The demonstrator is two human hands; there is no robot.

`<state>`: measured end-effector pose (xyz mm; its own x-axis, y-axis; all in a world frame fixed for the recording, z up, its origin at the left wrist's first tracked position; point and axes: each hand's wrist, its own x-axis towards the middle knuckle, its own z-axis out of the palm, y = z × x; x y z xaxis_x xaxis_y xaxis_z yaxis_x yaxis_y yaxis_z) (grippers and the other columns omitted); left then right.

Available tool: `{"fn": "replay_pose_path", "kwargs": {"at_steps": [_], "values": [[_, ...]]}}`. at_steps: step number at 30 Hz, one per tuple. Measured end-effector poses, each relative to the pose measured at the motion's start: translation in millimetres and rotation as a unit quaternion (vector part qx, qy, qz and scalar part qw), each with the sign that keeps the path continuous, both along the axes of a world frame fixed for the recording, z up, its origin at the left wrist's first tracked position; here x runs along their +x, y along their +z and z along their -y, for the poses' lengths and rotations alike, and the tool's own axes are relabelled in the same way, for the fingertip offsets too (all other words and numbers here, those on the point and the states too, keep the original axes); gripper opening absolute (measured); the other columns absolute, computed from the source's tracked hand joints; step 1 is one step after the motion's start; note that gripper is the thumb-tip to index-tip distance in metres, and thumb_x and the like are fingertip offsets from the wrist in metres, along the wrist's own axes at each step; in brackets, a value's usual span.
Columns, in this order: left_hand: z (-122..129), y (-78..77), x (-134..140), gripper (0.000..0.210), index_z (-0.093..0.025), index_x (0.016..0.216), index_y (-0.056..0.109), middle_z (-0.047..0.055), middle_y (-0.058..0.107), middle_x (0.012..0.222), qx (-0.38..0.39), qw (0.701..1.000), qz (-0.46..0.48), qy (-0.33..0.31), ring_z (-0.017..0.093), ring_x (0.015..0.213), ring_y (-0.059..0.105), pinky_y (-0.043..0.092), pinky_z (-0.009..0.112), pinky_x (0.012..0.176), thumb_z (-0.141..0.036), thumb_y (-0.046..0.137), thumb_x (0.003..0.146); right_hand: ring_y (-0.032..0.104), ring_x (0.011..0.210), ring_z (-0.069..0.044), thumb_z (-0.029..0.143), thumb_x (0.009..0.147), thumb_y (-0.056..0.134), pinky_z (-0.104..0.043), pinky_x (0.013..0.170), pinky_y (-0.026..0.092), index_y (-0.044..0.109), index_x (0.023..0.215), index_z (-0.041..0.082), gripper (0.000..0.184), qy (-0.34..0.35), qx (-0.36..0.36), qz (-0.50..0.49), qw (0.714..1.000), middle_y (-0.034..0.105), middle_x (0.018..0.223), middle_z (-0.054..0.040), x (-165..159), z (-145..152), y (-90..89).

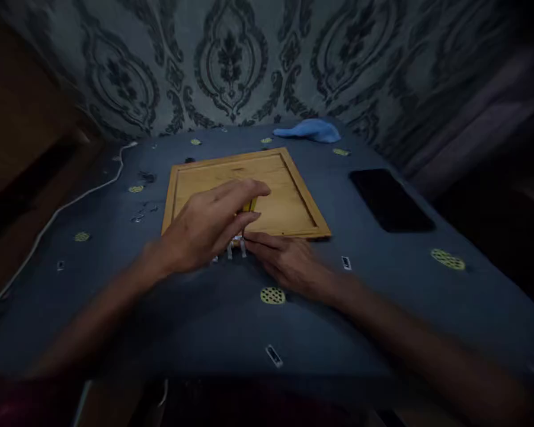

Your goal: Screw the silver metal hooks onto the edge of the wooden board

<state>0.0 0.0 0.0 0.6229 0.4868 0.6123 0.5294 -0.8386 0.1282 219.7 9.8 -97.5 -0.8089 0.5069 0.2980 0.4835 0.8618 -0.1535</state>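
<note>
A framed wooden panel (275, 178) lies on the blue patterned cloth. My left hand (208, 225) is above its near edge, closed round a yellow-handled screwdriver (250, 204) that stands roughly upright. Most of the handle is hidden by the fingers. At the panel's near edge, below the screwdriver, sits a small shiny metal fitting (237, 245) with two prongs toward me. My right hand (288, 261) rests on the cloth from the right, its fingertips pressed together against the fitting. Where the screwdriver's tip meets the fitting is too small to make out.
A black phone (390, 200) lies to the right of the panel. At the back is a blue cloth or bag (311, 130). Several small metal pieces (143, 212) are scattered on the left, and a white cable (77, 198) runs along that side. A patterned wall (231, 59) stands behind.
</note>
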Motion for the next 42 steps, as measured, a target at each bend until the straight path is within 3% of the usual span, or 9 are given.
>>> {"fn": "replay_pose_path", "kwargs": {"at_steps": [5, 22, 28, 35, 42], "values": [[1.0, -4.6, 1.0, 0.029, -0.01, 0.13, 0.056, 0.01, 0.073, 0.12, -0.013, 1.0, -0.003, 0.015, 0.014, 0.106, 0.072, 0.058, 0.022, 0.088, -0.02, 0.059, 0.102, 0.078, 0.1, -0.024, 0.007, 0.094, 0.051, -0.037, 0.078, 0.067, 0.067, 0.134, 0.017, 0.044, 0.007, 0.013, -0.022, 1.0, 0.073, 0.133, -0.0119, -0.9, -2.8, -0.3], [3.0, -3.5, -0.4, 0.026, -0.015, 0.13, 0.052, 0.011, 0.074, 0.117, -0.024, 0.999, -0.006, 0.021, 0.018, 0.104, 0.074, 0.062, 0.029, 0.082, -0.019, 0.052, 0.104, 0.078, 0.1, -0.023, 0.007, 0.094, 0.05, -0.036, 0.081, 0.067, 0.068, 0.135, 0.016, 0.046, 0.024, 0.051, -0.052, 0.997, 0.075, 0.13, -0.0125, 1.2, -5.2, -9.4], [1.8, -5.8, -1.8, 0.026, -0.014, 0.13, 0.052, 0.012, 0.074, 0.119, -0.019, 1.0, 0.001, 0.018, 0.018, 0.107, 0.074, 0.061, 0.027, 0.085, -0.018, 0.053, 0.104, 0.078, 0.102, -0.024, 0.007, 0.093, 0.051, -0.038, 0.081, 0.066, 0.068, 0.135, 0.018, 0.047, 0.013, 0.034, -0.044, 0.998, 0.074, 0.131, -0.0126, 0.9, -5.8, -12.3], [-1.2, -9.7, -6.1, 0.03, -0.013, 0.133, 0.054, 0.014, 0.07, 0.13, -0.046, 0.999, 0.003, 0.023, 0.018, 0.118, 0.07, 0.057, 0.028, 0.096, -0.021, 0.054, 0.104, 0.076, 0.107, -0.026, 0.009, 0.094, 0.053, -0.039, 0.082, 0.066, 0.065, 0.139, 0.017, 0.048, -0.005, -0.008, 0.003, 1.0, 0.069, 0.141, -0.0118, -1.1, -2.8, -3.7], [-2.5, -1.0, -7.6, 0.034, -0.018, 0.135, 0.054, 0.008, 0.069, 0.125, -0.093, 0.992, -0.036, 0.075, 0.014, 0.089, 0.071, 0.056, 0.028, 0.081, -0.032, 0.051, 0.105, 0.072, 0.118, -0.028, 0.007, 0.094, 0.052, -0.041, 0.086, 0.065, 0.061, 0.144, 0.016, 0.051, -0.007, -0.045, 0.007, 0.999, 0.062, 0.149, -0.0127, -1.8, -1.6, -0.8]]}}
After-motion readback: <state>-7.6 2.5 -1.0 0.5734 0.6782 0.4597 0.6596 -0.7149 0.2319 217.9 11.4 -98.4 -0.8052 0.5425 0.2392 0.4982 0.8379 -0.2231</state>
